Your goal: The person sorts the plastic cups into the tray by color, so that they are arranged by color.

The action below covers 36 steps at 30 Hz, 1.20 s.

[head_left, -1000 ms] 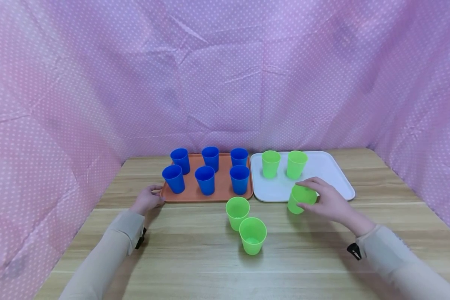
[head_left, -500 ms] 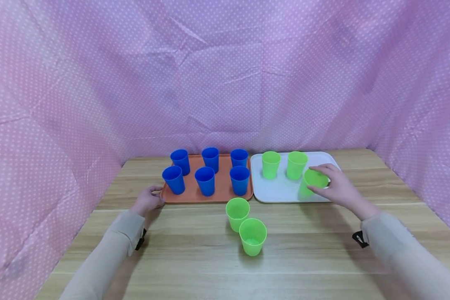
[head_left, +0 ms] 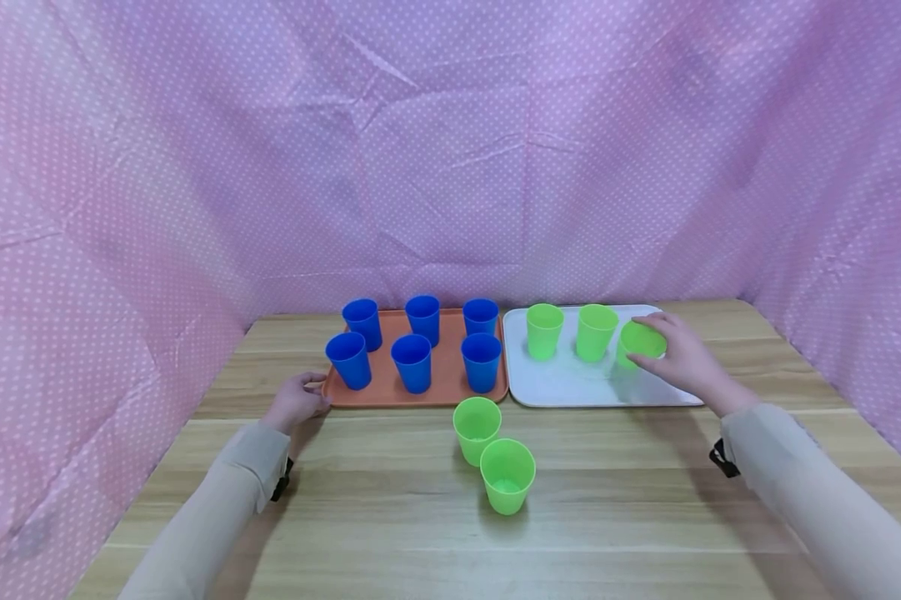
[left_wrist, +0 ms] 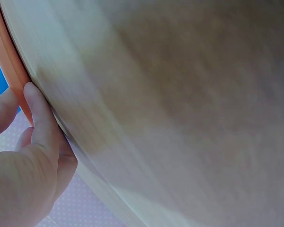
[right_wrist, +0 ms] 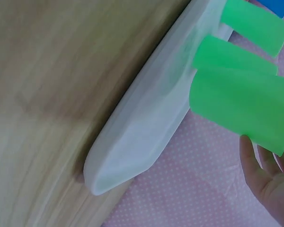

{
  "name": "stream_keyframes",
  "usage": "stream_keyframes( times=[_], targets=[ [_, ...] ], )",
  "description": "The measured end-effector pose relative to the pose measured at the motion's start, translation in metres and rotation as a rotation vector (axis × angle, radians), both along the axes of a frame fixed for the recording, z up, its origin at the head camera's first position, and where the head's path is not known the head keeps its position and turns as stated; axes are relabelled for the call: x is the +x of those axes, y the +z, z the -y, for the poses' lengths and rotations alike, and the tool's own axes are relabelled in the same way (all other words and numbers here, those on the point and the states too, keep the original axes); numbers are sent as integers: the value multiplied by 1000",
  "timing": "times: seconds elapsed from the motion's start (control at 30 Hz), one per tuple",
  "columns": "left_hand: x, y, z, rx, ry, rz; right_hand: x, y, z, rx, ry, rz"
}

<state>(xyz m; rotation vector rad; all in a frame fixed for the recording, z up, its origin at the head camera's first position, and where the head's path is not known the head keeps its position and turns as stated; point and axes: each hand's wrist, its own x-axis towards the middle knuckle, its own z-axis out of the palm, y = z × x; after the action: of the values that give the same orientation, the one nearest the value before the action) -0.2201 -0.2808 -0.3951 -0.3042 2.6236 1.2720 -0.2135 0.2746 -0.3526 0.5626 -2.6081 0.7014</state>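
Observation:
My right hand (head_left: 675, 354) holds a green cup (head_left: 640, 343) by its sides, with the thumb and fingers around its upper part. This cup (right_wrist: 244, 106) is over the right part of the white tray (head_left: 570, 392), beside two upright green cups; I cannot tell whether its base touches the tray. At the left end of the orange tray (head_left: 444, 367), my left hand (head_left: 297, 402) pinches the rim between thumb and fingers, as the left wrist view shows. On that tray stand several blue cups (head_left: 411, 364) in two rows.
Two more green cups stand on the wooden table (head_left: 390, 517) in front of the trays, one cup (head_left: 477, 429) just behind the other cup (head_left: 507, 475). The trays lie side by side. A pink dotted cloth (head_left: 450, 167) hangs behind the table and along its sides.
My right hand has carried the green cup from the white tray's front edge, rightward and back, to beside the two cups standing there. The left hand has stayed at the orange tray.

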Motion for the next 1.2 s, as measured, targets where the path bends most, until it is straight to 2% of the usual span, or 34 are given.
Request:
stream_keyframes(
  times=[0.2,0.4,0.7,0.9,1.2],
  targets=[
    [0,2,0,-13,-1,-4,-8,4,-9,-9,-66,61],
    [-5,2,2,-15,-8,-3,-15,2,-13,-16,-104,122],
    [-16,2,6,-16,-18,0,-25,1,-16,-27,-121,109],
    [-24,4,11,14,-34,-4,-32,0,-15,-11,-153,144],
    [-39,8,14,37,-33,41,-42,-4,-13,-46,-212,195]
  ],
)
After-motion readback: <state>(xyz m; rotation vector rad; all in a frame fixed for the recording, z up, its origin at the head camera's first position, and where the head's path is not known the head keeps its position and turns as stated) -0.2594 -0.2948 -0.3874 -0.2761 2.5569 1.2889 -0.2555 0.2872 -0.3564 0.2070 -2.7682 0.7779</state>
